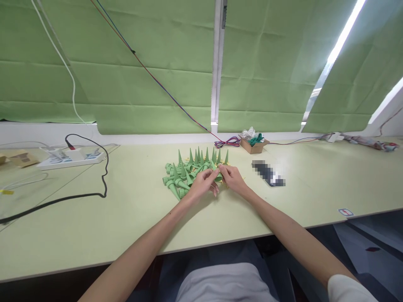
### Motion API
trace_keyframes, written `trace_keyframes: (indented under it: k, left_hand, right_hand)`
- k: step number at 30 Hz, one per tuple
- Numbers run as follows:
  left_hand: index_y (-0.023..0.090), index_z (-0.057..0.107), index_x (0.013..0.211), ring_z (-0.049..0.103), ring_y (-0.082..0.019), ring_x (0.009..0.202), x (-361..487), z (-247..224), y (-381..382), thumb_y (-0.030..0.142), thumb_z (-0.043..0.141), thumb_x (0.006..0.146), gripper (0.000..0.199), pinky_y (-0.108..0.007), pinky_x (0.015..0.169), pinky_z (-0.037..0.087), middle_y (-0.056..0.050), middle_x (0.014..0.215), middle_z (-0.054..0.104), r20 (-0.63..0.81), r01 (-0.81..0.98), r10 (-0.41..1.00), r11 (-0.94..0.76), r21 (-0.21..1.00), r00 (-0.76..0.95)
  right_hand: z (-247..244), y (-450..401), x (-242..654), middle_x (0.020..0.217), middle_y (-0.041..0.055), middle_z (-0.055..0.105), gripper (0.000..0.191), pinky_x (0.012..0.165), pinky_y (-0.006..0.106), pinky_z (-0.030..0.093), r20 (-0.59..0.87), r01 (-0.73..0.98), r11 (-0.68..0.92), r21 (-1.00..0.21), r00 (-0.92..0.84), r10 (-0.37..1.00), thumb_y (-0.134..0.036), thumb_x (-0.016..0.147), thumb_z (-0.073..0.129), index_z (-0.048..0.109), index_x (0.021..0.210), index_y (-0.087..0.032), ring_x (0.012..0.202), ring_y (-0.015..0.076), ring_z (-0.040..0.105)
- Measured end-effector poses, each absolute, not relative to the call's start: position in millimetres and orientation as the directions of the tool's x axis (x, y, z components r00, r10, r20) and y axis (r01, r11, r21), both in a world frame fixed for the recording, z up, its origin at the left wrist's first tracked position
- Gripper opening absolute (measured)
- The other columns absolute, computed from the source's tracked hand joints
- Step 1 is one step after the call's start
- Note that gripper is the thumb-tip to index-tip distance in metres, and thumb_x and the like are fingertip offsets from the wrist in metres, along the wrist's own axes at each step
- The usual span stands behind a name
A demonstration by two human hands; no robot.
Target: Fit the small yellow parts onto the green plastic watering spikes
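My left hand (204, 183) is closed around a green plastic cone spike (218, 177), its wide ring end turned toward my right hand. The fingers of my right hand (232, 178) are pinched together right at that spike; whatever lies between them is too small to make out. Beside and behind my left hand is a pile of green cone spikes (176, 181), lying in different directions. Several spikes stand point up in a row (201, 157) at the back. Small yellow pieces (231, 165) are scattered around my right hand, partly hidden by it.
To the right lies a dark, pixelated flat object (268, 173). A small cardboard box (252, 147) with clear plastic and green material stands at the back, near a coiled purple-red cable (228, 142). On the left are a white power strip (72, 158) and a black cable (105, 180).
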State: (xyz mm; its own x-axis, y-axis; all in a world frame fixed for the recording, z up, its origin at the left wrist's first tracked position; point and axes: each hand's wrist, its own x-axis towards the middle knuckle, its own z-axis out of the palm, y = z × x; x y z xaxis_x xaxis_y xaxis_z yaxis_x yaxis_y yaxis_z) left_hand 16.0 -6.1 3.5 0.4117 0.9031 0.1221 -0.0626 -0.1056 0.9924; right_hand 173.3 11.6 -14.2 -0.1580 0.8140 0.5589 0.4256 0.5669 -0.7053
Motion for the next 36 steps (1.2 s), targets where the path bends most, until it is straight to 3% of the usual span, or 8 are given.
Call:
trace_keyframes:
  k: [3,10,18,29,36]
  left_hand:
    - [0.018,0.048,0.074,0.062,-0.015,0.057,14.8,1.8,-5.5,0.057,0.064,0.081,0.043,-0.026,0.044,0.053,0.001,0.070,0.051,0.216,0.002,0.896,-0.236,0.972,0.387]
    - [0.017,0.056,0.093,0.060,-0.016,0.074,15.7,-5.3,-6.2,0.045,0.064,0.082,0.030,-0.025,0.044,0.053,-0.007,0.098,0.054,0.396,0.209,0.873,-0.459,0.863,0.283]
    - [0.019,0.059,0.093,0.055,-0.016,0.085,13.8,-6.9,-4.7,0.030,0.059,0.085,0.014,-0.020,0.051,0.047,-0.005,0.095,0.055,0.519,0.374,0.804,-0.594,0.712,0.289]
    - [0.018,0.057,0.088,0.052,-0.015,0.082,15.1,-3.2,-6.1,0.026,0.056,0.087,0.008,-0.019,0.050,0.045,-0.005,0.090,0.052,0.548,0.393,0.770,-0.638,0.662,0.328]
    - [0.019,0.053,0.084,0.053,-0.017,0.082,16.6,-6.7,-2.7,0.030,0.059,0.086,0.013,-0.022,0.051,0.046,-0.004,0.088,0.052,0.530,0.356,0.808,-0.590,0.725,0.258]
  right_hand:
    - [-15.8,12.9,173.9,0.049,-0.0016,0.045,0.055,0.053,0.025,0.035,0.551,0.422,0.567,-0.708,-0.171,0.816,-0.059,0.098,0.031,0.042,0.060,-0.021,0.050,0.0123,0.044]
    - [-18.8,17.1,173.6,0.043,-0.0010,0.040,0.065,0.049,0.025,0.029,0.528,0.469,0.528,-0.708,-0.144,0.837,-0.064,0.095,0.031,0.035,0.048,-0.020,0.046,0.0106,0.039]
    - [-17.4,17.2,172.3,0.043,-0.0005,0.040,0.067,0.048,0.025,0.029,0.527,0.473,0.530,-0.704,-0.152,0.836,-0.066,0.094,0.029,0.036,0.047,-0.019,0.046,0.0099,0.038]
    - [-19.2,17.5,171.6,0.045,-0.0009,0.042,0.063,0.049,0.025,0.029,0.521,0.433,0.536,-0.725,-0.165,0.837,-0.065,0.095,0.030,0.038,0.051,-0.020,0.047,0.0105,0.039]
    - [-18.8,17.1,172.6,0.045,-0.0023,0.041,0.058,0.050,0.025,0.032,0.519,0.369,0.537,-0.759,-0.155,0.840,-0.060,0.096,0.033,0.039,0.055,-0.021,0.047,0.0110,0.040]
